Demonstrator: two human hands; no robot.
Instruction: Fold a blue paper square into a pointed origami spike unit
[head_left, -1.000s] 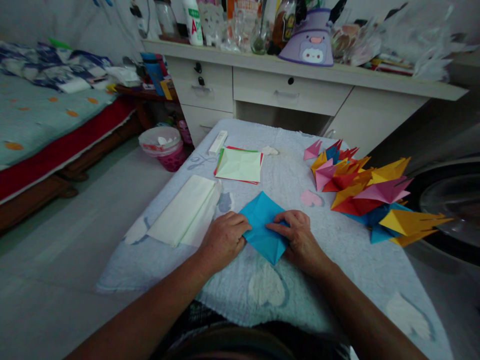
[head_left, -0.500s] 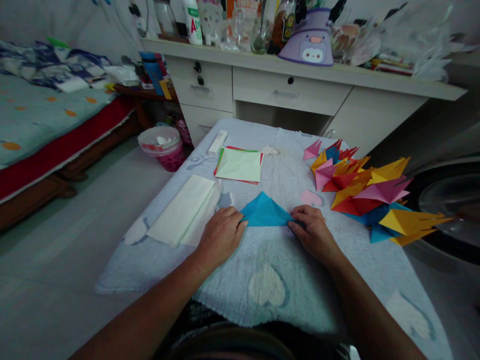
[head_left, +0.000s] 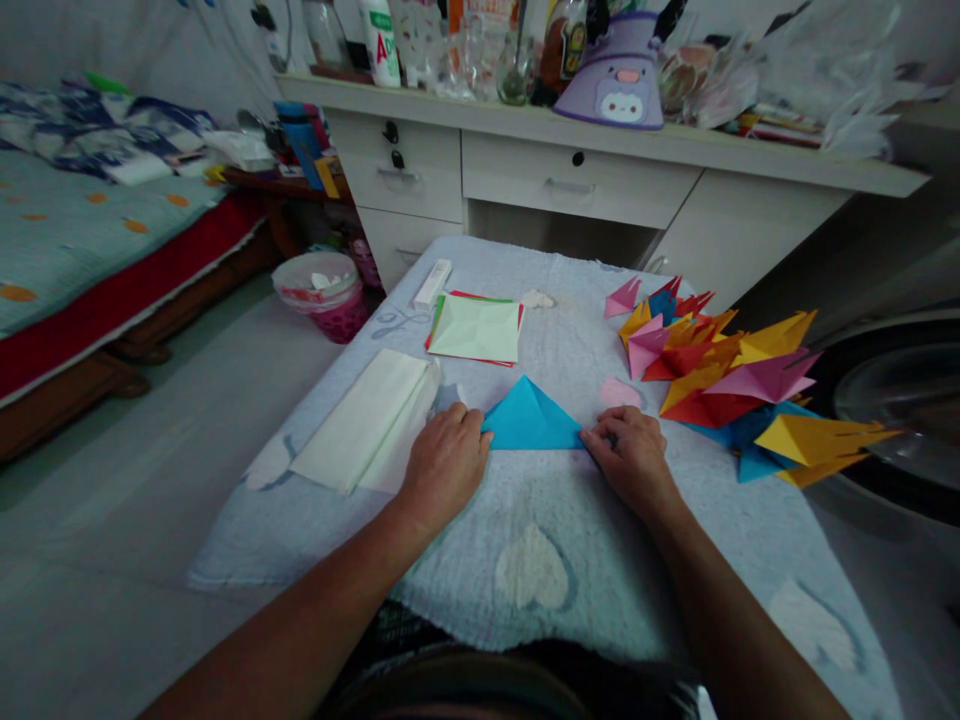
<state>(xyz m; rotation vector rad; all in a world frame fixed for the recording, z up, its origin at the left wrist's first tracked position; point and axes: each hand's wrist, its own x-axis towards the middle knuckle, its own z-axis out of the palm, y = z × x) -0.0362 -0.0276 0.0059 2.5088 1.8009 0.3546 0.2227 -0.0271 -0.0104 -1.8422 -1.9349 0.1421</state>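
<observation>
A blue sheet of paper (head_left: 529, 422), folded into a triangle, lies flat on the towel-covered table (head_left: 540, 520). My left hand (head_left: 445, 465) pinches its left corner with curled fingers. My right hand (head_left: 632, 458) pinches its right corner the same way. Both hands rest on the cloth at the fold line.
A pile of folded coloured paper shapes (head_left: 720, 380) sits at the right. A stack of coloured sheets (head_left: 475, 329) and a white tube (head_left: 433, 283) lie further back, white folded paper (head_left: 371, 418) at the left. A cluttered desk (head_left: 585, 160) stands behind, a bed (head_left: 82, 240) and a bin (head_left: 319, 290) at the left.
The blue paper went from an open diamond shape to a triangle folded in half. Both hands moved outward to its two corners and slightly away from me.
</observation>
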